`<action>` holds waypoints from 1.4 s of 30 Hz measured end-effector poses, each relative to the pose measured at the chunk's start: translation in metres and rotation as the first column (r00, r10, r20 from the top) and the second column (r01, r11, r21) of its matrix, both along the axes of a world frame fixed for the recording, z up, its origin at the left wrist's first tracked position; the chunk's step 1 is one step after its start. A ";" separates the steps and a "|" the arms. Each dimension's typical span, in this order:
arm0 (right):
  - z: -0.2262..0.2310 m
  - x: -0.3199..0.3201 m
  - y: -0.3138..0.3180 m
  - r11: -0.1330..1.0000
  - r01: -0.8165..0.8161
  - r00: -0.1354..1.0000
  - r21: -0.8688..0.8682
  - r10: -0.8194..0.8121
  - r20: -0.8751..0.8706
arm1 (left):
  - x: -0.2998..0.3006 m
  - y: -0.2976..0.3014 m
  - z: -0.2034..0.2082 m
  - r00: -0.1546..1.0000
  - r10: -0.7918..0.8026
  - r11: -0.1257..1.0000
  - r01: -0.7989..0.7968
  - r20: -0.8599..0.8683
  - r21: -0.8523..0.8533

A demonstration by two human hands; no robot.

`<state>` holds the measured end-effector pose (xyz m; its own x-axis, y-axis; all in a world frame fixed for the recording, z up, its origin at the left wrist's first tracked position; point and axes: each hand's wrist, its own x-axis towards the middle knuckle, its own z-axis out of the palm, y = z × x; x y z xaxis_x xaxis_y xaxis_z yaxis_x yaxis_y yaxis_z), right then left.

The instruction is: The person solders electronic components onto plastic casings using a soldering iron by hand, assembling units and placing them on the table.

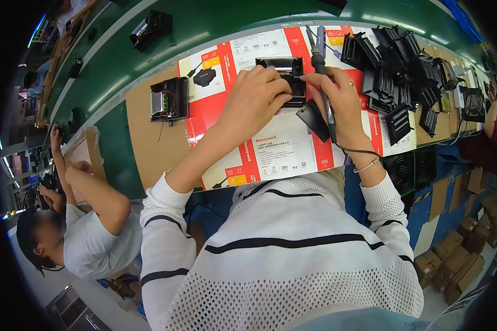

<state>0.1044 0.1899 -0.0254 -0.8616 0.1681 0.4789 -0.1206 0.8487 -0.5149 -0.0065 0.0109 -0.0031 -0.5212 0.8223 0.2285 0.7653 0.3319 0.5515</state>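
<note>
A black plastic housing (296, 95) with a shiny metal strip along its far side lies on the cardboard before me. The bent fingers of my left hand (259, 94) close on its left part, covering much of it. My right hand (341, 102) has its thumb and fingertips at the housing's right edge. A pen-shaped corded tool, seemingly a soldering iron (324, 91), lies in my right hand, its thin end pointing away from me. Beneath that hand rests a flat black panel (313, 121). Further left sits another black housing (169, 99) with thin wires.
Red and white printed cardboard (281, 149) covers the bench. A pile of black plastic frames (395, 71) takes up the right, beside coiled cable (474, 103). One more black unit (151, 28) stands on the green surface (215, 22). A co-worker (96, 237) sits at left.
</note>
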 end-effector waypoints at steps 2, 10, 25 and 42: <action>-0.002 -0.002 -0.001 1.000 0.001 1.000 -0.014 -0.001 0.003 | -0.002 0.003 -0.001 0.986 0.019 0.999 -0.027 0.163 0.045; -0.004 -0.003 -0.012 0.977 -0.020 1.000 -0.214 0.020 -0.005 | -0.009 0.019 -0.002 0.997 0.011 0.999 -0.008 0.070 -0.045; -0.002 -0.013 -0.013 1.000 0.016 0.999 -0.002 -0.016 -0.049 | 0.001 0.007 -0.007 0.913 -0.004 0.903 -0.172 0.408 0.393; 0.004 0.006 -0.020 0.936 -0.016 0.997 -0.353 -0.010 -0.072 | 0.000 -0.007 0.001 0.992 -0.045 0.955 0.007 0.120 0.295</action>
